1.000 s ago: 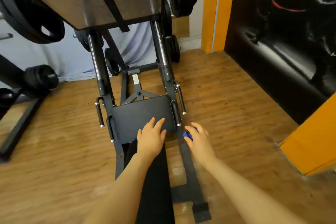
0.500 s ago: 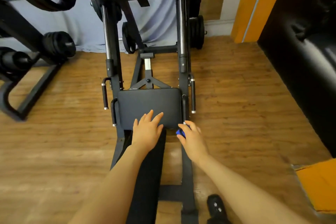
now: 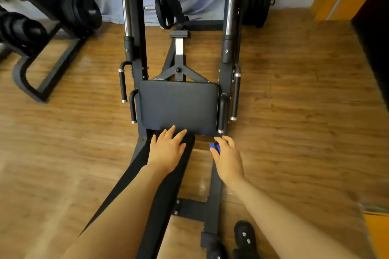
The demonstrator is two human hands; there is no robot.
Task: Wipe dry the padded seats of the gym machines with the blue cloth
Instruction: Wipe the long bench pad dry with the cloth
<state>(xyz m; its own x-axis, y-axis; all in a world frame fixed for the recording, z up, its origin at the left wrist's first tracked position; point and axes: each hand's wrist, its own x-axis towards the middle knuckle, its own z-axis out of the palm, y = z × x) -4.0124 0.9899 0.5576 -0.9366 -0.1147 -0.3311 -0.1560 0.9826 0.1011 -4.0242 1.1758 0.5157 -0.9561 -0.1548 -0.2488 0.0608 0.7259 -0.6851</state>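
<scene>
Two bare hands at a leg-press machine's padded seat (image 3: 179, 105).
Left hand (image 3: 168, 149) lies flat, fingers spread, on the long back pad (image 3: 166, 191); right hand (image 3: 228, 156) curls round the balled blue cloth (image 3: 215, 147), just beside the seat's near-right corner.

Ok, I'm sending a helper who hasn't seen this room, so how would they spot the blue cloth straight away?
Find the black weight machine standing on the wooden floor, with its square padded seat between two upright rails. Just below the seat's right corner, the right hand hangs over the frame. The blue cloth is bunched in its grip, the only bright blue among black pads and metal.
</scene>
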